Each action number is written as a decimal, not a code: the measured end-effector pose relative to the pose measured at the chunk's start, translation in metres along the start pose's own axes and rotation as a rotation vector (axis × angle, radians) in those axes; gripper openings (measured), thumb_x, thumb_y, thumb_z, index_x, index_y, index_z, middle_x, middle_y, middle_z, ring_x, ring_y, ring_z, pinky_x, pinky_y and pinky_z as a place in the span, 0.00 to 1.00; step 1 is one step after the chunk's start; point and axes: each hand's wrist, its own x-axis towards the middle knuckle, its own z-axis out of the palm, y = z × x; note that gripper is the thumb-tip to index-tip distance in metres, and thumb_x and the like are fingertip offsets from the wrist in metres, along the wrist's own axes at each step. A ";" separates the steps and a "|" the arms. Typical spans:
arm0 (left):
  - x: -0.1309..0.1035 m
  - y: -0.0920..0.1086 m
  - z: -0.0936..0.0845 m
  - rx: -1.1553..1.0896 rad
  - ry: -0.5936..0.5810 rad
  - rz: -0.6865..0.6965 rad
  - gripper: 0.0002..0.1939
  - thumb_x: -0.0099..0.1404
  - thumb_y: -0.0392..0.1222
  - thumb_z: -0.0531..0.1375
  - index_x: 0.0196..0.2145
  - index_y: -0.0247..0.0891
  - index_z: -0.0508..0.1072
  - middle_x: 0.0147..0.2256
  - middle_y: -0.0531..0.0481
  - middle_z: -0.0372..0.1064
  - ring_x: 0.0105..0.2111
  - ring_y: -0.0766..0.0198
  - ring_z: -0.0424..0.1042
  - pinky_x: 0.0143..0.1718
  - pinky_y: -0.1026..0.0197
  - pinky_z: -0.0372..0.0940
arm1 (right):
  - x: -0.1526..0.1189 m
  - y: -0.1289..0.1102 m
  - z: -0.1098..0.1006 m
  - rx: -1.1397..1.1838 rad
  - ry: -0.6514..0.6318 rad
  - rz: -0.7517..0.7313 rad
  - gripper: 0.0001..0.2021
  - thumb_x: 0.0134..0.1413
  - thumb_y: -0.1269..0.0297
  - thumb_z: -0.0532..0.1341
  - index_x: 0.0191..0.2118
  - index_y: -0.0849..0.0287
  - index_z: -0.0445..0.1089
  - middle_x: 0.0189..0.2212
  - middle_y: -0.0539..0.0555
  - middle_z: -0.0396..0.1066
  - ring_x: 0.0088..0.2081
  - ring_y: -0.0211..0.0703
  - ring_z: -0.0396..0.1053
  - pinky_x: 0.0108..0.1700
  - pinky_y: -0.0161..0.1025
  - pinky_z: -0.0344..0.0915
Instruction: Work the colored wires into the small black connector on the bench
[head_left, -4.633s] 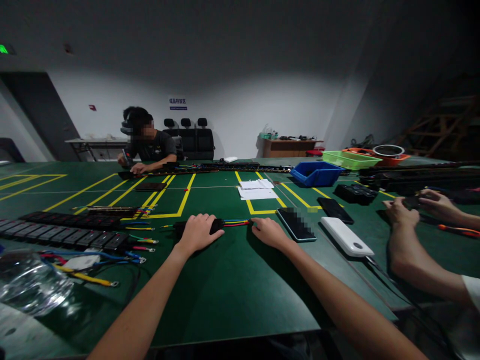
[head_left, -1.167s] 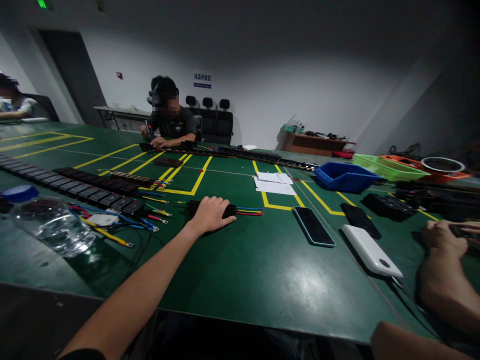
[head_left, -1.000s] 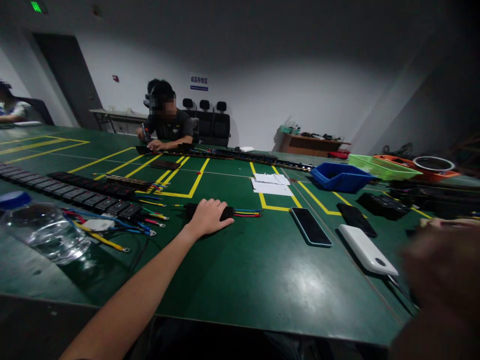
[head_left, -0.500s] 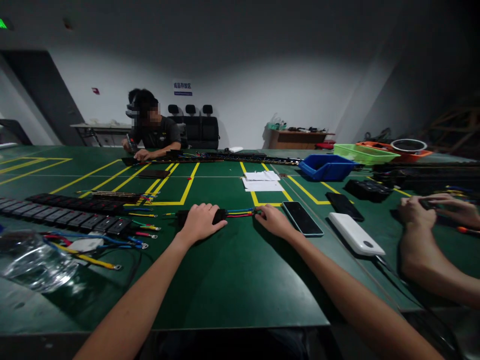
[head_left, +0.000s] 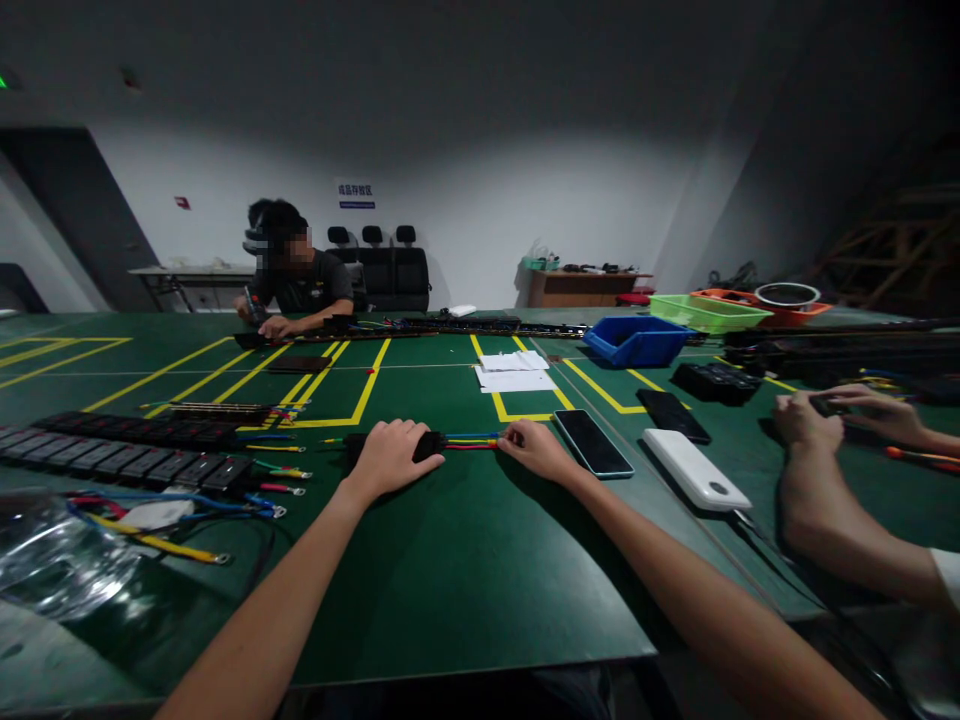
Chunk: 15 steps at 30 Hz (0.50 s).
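Under my left hand [head_left: 391,462] lies a black block-shaped part [head_left: 429,447] on the green table; my fingers curl over its top and hold it down. Blue, green-yellow and red wires [head_left: 471,441] run out of the block's right end. My right hand [head_left: 538,450] pinches these wires near their far end, so their tips are hidden by the fingers. A short yellow-green wire end [head_left: 334,441] sticks out on the block's left side. Just right of my right hand lies a phone [head_left: 594,443].
Rows of black modules [head_left: 135,455], lugged cables [head_left: 180,540] and a clear plastic bag [head_left: 60,560] lie at left. A white power bank [head_left: 696,468], a dark phone [head_left: 673,414] and a blue bin [head_left: 637,341] stand right. Co-workers' hands [head_left: 810,422] work at right and across the table.
The camera view has shifted slightly, moving the scene a little left and down. Both hands stay on the block and wires; the wires look straighter between them.
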 end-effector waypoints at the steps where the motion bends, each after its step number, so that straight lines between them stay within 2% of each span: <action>1: 0.000 0.000 0.000 0.001 0.005 0.002 0.30 0.68 0.68 0.51 0.47 0.39 0.74 0.42 0.43 0.75 0.41 0.51 0.72 0.41 0.52 0.61 | 0.001 0.001 0.001 0.005 0.004 -0.002 0.10 0.61 0.59 0.61 0.32 0.60 0.71 0.29 0.53 0.70 0.31 0.41 0.65 0.33 0.35 0.56; 9: -0.001 0.003 -0.007 -0.029 -0.020 -0.003 0.27 0.69 0.63 0.51 0.48 0.39 0.75 0.42 0.43 0.75 0.42 0.51 0.72 0.43 0.51 0.62 | 0.002 0.003 0.004 0.003 0.016 -0.024 0.09 0.61 0.61 0.61 0.31 0.59 0.70 0.28 0.53 0.70 0.30 0.41 0.64 0.32 0.35 0.54; 15: 0.000 -0.001 -0.004 -0.041 -0.022 0.004 0.26 0.70 0.61 0.51 0.49 0.39 0.74 0.43 0.43 0.76 0.43 0.51 0.73 0.43 0.51 0.63 | 0.000 -0.003 -0.001 -0.020 0.002 -0.025 0.11 0.63 0.59 0.60 0.31 0.59 0.69 0.29 0.53 0.70 0.31 0.40 0.64 0.32 0.35 0.53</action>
